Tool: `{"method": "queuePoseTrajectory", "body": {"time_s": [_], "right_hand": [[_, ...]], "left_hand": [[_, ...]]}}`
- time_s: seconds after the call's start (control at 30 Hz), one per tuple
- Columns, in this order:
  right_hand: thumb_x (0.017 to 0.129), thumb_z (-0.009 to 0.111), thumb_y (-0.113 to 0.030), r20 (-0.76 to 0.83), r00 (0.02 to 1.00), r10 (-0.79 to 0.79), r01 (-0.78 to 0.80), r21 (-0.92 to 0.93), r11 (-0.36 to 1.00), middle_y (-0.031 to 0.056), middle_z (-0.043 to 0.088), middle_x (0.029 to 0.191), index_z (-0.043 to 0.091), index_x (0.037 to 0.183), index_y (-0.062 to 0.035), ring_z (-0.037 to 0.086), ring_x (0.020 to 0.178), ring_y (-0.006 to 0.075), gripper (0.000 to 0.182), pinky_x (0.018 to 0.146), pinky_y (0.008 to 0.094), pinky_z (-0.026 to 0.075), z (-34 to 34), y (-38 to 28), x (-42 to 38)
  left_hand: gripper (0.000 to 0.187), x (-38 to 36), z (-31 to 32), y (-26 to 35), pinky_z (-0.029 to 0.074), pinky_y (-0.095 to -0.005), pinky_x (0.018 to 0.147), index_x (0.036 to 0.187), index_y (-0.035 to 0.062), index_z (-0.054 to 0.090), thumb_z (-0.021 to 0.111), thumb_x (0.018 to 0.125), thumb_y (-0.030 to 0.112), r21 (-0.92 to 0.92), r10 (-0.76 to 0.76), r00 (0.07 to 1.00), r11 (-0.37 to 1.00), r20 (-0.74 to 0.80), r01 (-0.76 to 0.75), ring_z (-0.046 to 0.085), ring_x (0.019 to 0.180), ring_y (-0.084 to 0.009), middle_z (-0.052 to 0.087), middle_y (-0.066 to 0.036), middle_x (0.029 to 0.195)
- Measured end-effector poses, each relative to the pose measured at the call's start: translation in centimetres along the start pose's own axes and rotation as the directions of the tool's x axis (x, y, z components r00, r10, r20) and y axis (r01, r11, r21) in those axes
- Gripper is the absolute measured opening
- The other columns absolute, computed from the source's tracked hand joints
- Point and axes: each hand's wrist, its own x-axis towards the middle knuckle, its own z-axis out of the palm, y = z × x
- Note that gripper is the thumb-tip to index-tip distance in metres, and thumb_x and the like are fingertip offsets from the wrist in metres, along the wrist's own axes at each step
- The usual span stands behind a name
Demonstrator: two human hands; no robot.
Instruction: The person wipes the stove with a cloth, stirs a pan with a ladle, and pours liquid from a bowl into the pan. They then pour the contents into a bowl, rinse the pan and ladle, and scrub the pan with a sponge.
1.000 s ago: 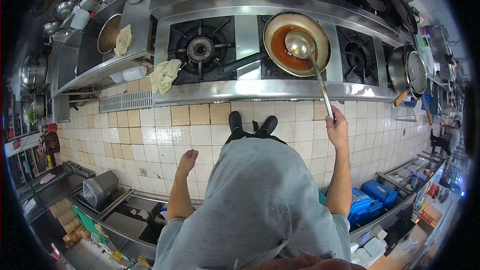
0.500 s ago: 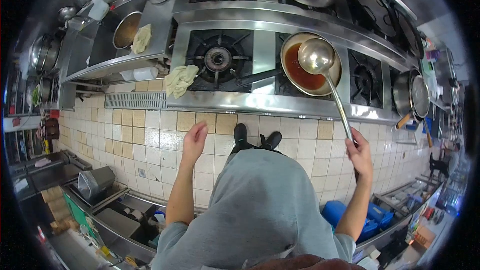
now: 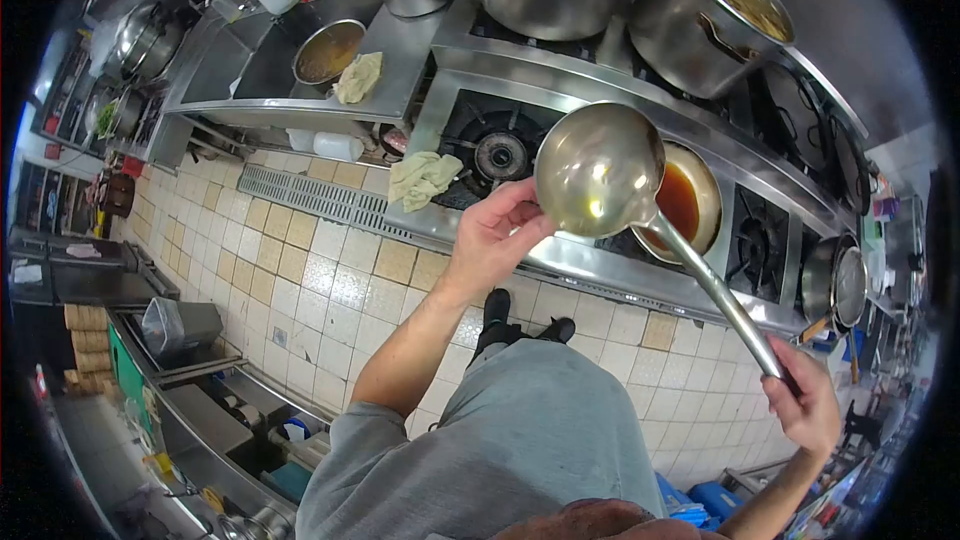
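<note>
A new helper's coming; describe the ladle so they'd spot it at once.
Find the steel stove. In front of it, the right hand holds the long-handled ladle, with the left hand at its round end. Unlike the pan of reddish-brown liquid partly behind it, it is held in the air.

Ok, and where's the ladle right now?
In the head view, the ladle is right of centre, partly hiding the pan of reddish-brown liquid; the right hand grips its handle and the left hand is at its bowl.
</note>
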Motion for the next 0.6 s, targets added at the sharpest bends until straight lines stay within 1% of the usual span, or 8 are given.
{"method": "queuePoseTrajectory", "body": {"time_s": [0.17, 0.23, 0.3, 0.33, 0.43, 0.47, 0.53, 0.6], "right_hand": [[0.087, 0.064, -0.016, 0.026, 0.976, -0.218, 0.216, -0.28, 0.935, 0.0084, 0.062, 0.08, 0.058, 0.126, 0.0056, 0.058, 0.063, 0.016, 0.045, 0.061, 0.0314, 0.046, -2.5, -3.7, -1.9], [0.088, 0.063, -0.02, 0.057, 0.943, -0.327, 0.325, -0.361, 0.874, 0.0075, 0.06, 0.08, 0.057, 0.127, 0.0062, 0.055, 0.063, 0.0153, 0.047, 0.061, 0.0317, 0.044, -3.5, -5.1, -3.0], [0.086, 0.062, -0.018, 0.014, 0.979, -0.202, 0.194, -0.348, 0.917, 0.0123, 0.064, 0.085, 0.057, 0.126, 0.0093, 0.06, 0.071, 0.0216, 0.048, 0.072, 0.0341, 0.047, -4.2, -7.5, -4.2], [0.1, 0.046, -0.005, 0.29, 0.932, -0.218, 0.311, -0.327, 0.892, 0.0248, 0.051, 0.139, 0.043, 0.143, 0.0047, 0.053, 0.127, 0.0324, 0.044, 0.106, 0.0399, 0.047, -5.7, -8.4, -3.5], [0.094, 0.049, 0.0, 0.272, 0.962, -0.035, 0.16, -0.452, 0.878, 0.0228, 0.053, 0.137, 0.041, 0.146, -0.0007, 0.055, 0.123, 0.0309, 0.053, 0.103, 0.0383, 0.047, -7.0, -10.6, -6.1], [0.094, 0.049, 0.0, 0.27, 0.961, -0.053, 0.175, -0.451, 0.875, 0.0228, 0.053, 0.137, 0.041, 0.146, -0.0007, 0.055, 0.123, 0.0309, 0.053, 0.103, 0.0383, 0.047, -6.8, -11.3, -6.1], [0.095, 0.062, -0.018, 0.212, 0.885, -0.416, 0.453, -0.599, 0.66, 0.0217, 0.07, 0.097, 0.055, 0.134, 0.0025, 0.062, 0.062, 0.0247, 0.044, 0.055, 0.0297, 0.053, -6.6, -12.4, -6.4], [0.095, 0.062, -0.018, 0.165, 0.89, -0.426, 0.427, -0.633, 0.646, 0.0222, 0.07, 0.095, 0.058, 0.129, 0.0036, 0.061, 0.06, 0.0236, 0.04, 0.052, 0.0294, 0.051, -6.6, -11.6, -9.0]], "left_hand": [[0.044, -2.5, 0.0, 4.1, 0.052, -0.0288, 0.087, 0.128, -0.0039, 0.056, 0.069, 0.086, -0.006, -0.086, 0.056, 0.993, 0.994, -0.107, -0.066, 0.062, 0.103, -0.0153, 0.059, -0.008, 0.116], [0.044, -2.9, -0.1, 5.3, 0.05, -0.0289, 0.09, 0.125, -0.0045, 0.057, 0.071, 0.083, -0.008, -0.054, 0.251, 0.964, 0.965, -0.09, -0.256, 0.06, 0.106, -0.0157, 0.059, -0.009, 0.116], [0.044, -3.1, -0.8, 7.1, 0.047, -0.0306, 0.092, 0.121, -0.0047, 0.059, 0.073, 0.079, -0.007, 0.05, 0.341, 0.938, 0.94, -0.068, -0.338, 0.059, 0.109, -0.017, 0.06, -0.01, 0.115], [0.044, -3.3, -0.7, 8.7, 0.046, -0.0315, 0.093, 0.121, -0.0046, 0.06, 0.074, 0.078, -0.006, 0.169, 0.37, 0.927, 0.919, -0.055, -0.357, 0.058, 0.109, -0.0176, 0.06, -0.01, 0.115], [0.045, -4.1, 0.2, 11.6, 0.045, -0.0329, 0.093, 0.119, -0.0037, 0.061, 0.075, 0.076, -0.004, 0.291, 0.437, 0.898, 0.868, -0.061, -0.403, 0.059, 0.107, -0.0194, 0.061, -0.012, 0.115], [0.045, -4.5, 0.8, 12.6, 0.046, -0.033, 0.093, 0.12, -0.0039, 0.061, 0.075, 0.077, -0.005, 0.164, 0.4, 0.905, 0.912, -0.146, -0.377, 0.059, 0.107, -0.0198, 0.061, -0.013, 0.117], [0.046, -4.3, 1.1, 13.1, 0.047, -0.033, 0.093, 0.12, -0.0046, 0.06, 0.077, 0.077, -0.004, 0.029, 0.392, 0.9, 0.919, -0.191, -0.394, 0.06, 0.107, -0.021, 0.059, -0.014, 0.12], [0.047, -3.4, 0.3, 12.4, 0.049, -0.033, 0.092, 0.12, -0.0052, 0.059, 0.079, 0.078, -0.001, 0.011, 0.577, 0.813, 0.816, -0.083, -0.578, 0.06, 0.108, -0.0226, 0.056, -0.016, 0.123]]}}
